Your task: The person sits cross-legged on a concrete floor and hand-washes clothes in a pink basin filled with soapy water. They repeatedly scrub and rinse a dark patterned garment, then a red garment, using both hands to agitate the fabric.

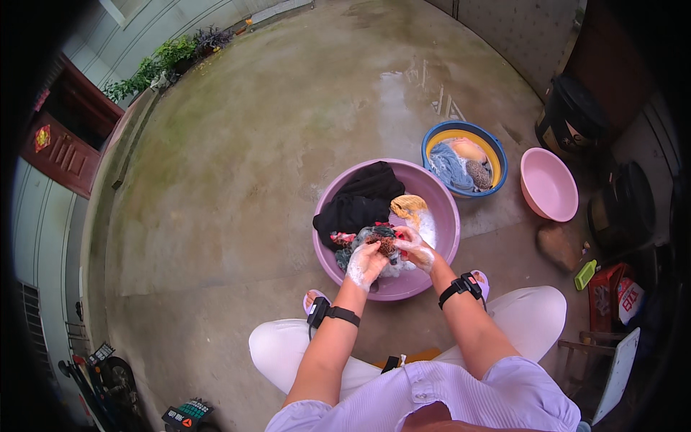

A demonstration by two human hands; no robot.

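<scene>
A large purple plastic tub (449, 237) stands on the ground before my knees. Over its near half, my left hand (368, 264) and my right hand (415, 249), both wet with suds, grip a dark patterned cloth (382, 243) with brown and red areas. Some of the cloth hangs down into the tub, and my fingers hide part of it. Black garments (359, 202) are heaped on the tub's far left side. To the right of them lies a yellow knitted-looking cloth (408, 205), beside white foam (427, 229).
Beyond the tub's right rim is a blue-and-yellow basin (504, 162) of wet clothes. Further right are a pink basin (549, 185), lidded black buckets (573, 116), a brown stone (557, 247) and a green brush (585, 275). A small folding chair (616, 372) stands near my right side.
</scene>
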